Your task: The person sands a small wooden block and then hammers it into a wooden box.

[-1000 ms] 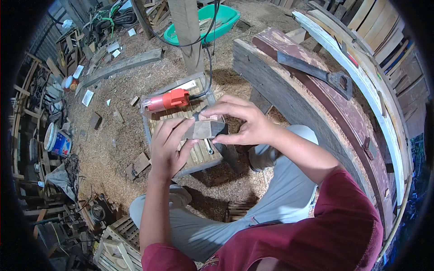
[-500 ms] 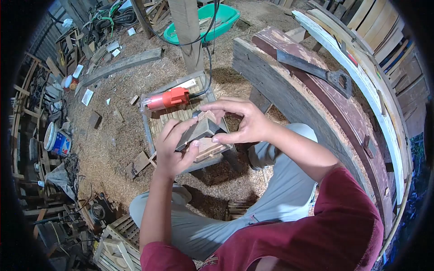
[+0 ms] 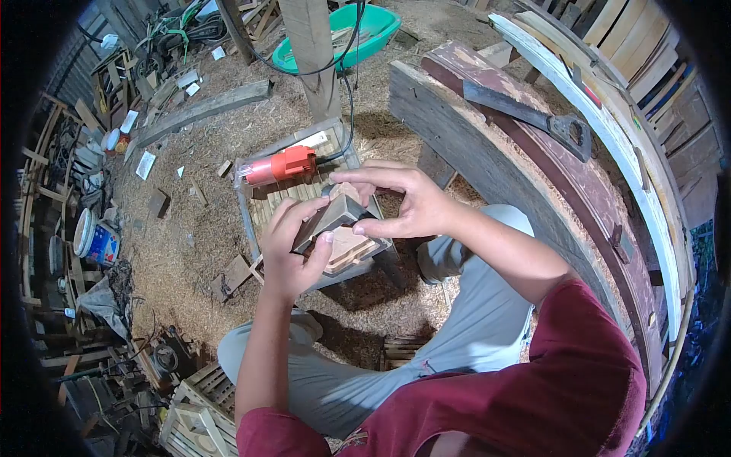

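A small block-shaped wooden piece (image 3: pixel 340 213), with dark and pale faces, is held tilted between my two hands. My left hand (image 3: pixel 293 244) grips its left side, thumb at the lower edge and fingers on top. On its right side, my right hand (image 3: pixel 411 204) pinches it between thumb and fingers. Lighter carved wood (image 3: pixel 349 245) shows just below the dark face; whether it is one piece with the rest I cannot tell. Beyond my hands, a red power tool (image 3: pixel 280 166) with a black cord lies on a slatted wooden stand (image 3: pixel 263 212).
A handsaw (image 3: pixel 525 116) lies on the maroon beam (image 3: pixel 533 160) at the right, beside a thick grey plank (image 3: pixel 472 145). A wooden post (image 3: pixel 311 57) stands near a green basin (image 3: pixel 377 42). Wood scraps and a white bucket (image 3: pixel 95 236) are at the left, on shavings-covered ground.
The held piece has turned and tilted since a second ago, so the lighter carved wood now shows below it. Both hands keep hold, with slightly shifted fingers. The view has moved slightly.
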Demonstrator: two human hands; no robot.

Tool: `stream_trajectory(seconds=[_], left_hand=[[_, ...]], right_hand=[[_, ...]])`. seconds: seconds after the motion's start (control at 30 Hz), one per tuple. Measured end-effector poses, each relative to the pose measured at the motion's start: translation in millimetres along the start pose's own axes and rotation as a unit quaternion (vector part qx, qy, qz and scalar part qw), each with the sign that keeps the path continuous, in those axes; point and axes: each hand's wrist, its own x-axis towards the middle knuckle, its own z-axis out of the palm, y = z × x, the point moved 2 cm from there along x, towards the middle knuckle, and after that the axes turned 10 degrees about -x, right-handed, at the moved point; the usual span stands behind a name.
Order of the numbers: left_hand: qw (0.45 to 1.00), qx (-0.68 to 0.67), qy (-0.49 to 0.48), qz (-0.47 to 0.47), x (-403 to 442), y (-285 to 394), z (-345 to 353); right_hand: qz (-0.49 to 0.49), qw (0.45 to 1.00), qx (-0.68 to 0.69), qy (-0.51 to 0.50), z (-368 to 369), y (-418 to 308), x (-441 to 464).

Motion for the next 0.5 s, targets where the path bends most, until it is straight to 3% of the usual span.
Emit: stream_trajectory(seconds=[0.5], left_hand=[[1.000,0.002,-0.005,-0.025,0.5,0.2,0.0]], right_hand=[[0.023,1.000,0.021,-0.005,1.5,2.8,-1.8]])
